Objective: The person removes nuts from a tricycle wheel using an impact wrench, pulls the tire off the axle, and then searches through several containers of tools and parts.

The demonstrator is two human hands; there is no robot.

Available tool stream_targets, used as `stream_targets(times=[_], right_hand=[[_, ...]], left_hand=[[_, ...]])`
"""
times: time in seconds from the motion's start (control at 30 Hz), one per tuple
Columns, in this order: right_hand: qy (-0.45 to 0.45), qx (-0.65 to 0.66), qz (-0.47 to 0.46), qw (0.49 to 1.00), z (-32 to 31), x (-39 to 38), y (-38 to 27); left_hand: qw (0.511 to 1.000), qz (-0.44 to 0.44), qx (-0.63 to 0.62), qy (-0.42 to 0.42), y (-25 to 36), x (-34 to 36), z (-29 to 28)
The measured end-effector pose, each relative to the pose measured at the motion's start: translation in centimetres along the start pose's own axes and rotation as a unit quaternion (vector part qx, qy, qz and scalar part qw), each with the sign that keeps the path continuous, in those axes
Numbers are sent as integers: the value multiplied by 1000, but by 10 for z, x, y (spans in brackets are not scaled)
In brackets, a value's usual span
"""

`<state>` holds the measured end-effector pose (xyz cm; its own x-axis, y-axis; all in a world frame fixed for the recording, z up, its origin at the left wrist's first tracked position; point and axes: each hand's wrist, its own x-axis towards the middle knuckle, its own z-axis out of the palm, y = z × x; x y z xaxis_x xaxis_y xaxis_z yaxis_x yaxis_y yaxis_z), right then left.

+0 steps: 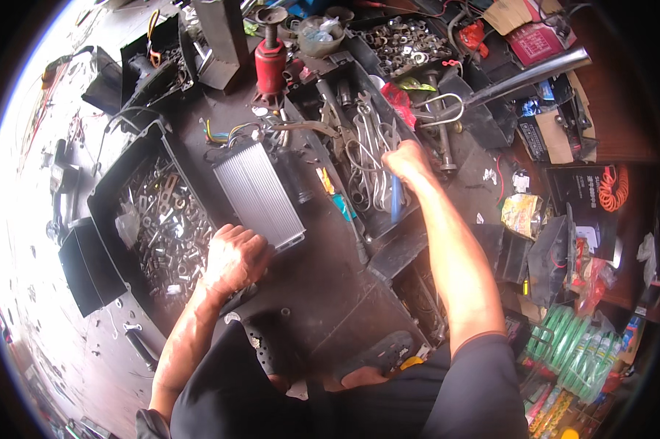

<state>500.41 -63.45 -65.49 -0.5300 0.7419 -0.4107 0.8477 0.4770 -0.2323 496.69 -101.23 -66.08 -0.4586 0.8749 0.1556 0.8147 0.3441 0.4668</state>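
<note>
My right hand (406, 162) is closed around a pair of pliers, its blue handle (396, 199) showing below the fist and its metal jaws above. It is over a long black tool tray (381, 233) holding several wrenches (366, 135). My left hand (236, 256) is a fist between a black bin (99, 192) of bolts and nuts and a silver finned metal box (257, 192) with wires at its far end. Whatever that fist may hold is hidden under the fingers. A screwdriver with a yellow and teal handle (335, 196) lies beside the tool tray.
A red bottle jack (270, 66) stands at the back. Behind the tool tray is a tray of metal parts (403, 47). A steel tube (527, 77) slants across the right side. Green bottles (575, 355) and packages crowd the near right. My feet are close to the lower middle.
</note>
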Motion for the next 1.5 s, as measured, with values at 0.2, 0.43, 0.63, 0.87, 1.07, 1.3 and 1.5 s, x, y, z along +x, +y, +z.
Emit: stream_targets(times=[0.2, 0.43, 0.63, 0.87, 1.07, 1.3, 1.5], right_hand=[[18, -152, -93, 984, -33, -1, -38], [-99, -266, -77, 956, 0, -6, -60], [-178, -321, -107, 924, 16, -12, -57], [-89, -352, -150, 919, 15, 17, -52], [-61, -273, -132, 951, 22, 16, -44], [-94, -195, -85, 973, -3, 7, -44], [-99, 103, -151, 978, -39, 26, 14]], left_hand=[[1000, -3, -11, 20, -1, 0, -4], [1000, -3, -9, 18, 1, 1, 0], [1000, -5, -8, 27, 2, 7, 5], [1000, -16, -6, 26, 4, 7, 0], [999, -29, -6, 33, 4, 4, -1], [998, -22, -6, 54, 1, 4, 0], [998, -28, -3, 59, 2, 4, 2]])
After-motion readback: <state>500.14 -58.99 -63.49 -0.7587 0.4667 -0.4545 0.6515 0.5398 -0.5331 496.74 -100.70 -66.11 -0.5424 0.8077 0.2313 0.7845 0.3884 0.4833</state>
